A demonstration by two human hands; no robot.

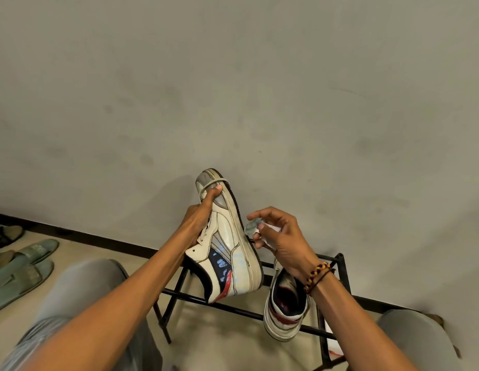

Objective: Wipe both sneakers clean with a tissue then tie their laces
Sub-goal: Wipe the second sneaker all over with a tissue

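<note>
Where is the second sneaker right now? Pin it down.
In the head view the second sneaker sits low and right of centre on the black metal rack, under the right hand, beside the sneaker held up.

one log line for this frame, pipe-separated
left hand: grips raised sneaker | right hand: pinches tissue beside its sole | second sneaker: on black rack | laces: untied

sandals [21, 266] left, second sneaker [286, 309] seemingly on rack [342, 279]

Glossy, scuffed leather-like sneaker [227, 247]; crumpled paper tissue [251, 226]; matt black metal rack [340, 274].
</note>
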